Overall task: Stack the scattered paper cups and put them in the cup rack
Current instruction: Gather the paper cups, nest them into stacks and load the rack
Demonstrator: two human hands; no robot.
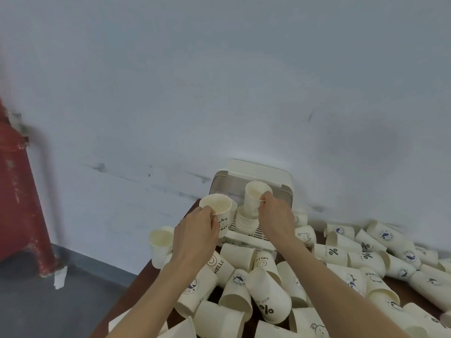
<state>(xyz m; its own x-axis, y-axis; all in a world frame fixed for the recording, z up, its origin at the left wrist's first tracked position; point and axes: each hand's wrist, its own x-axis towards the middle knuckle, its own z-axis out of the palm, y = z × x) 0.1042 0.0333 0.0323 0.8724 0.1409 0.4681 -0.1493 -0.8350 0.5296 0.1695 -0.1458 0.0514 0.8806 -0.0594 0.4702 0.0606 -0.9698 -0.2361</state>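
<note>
My left hand [195,230] grips an upright white paper cup [217,207] with a bear print, at the left side of the cup rack [258,175]. My right hand [275,215] pinches the rim of a second white cup [255,196], which stands in the top of a stack of cups [246,222] inside the rack. The rack is white with a raised clear lid and a slatted base, and it stands against the wall. Many scattered white paper cups [266,298] lie on their sides on the dark table in front of it.
A pale wall stands right behind the rack. More printed cups [390,254] spread to the right along the wall. One upright cup [159,242] stands at the table's left edge. A red post [22,203] stands on the grey floor at the left.
</note>
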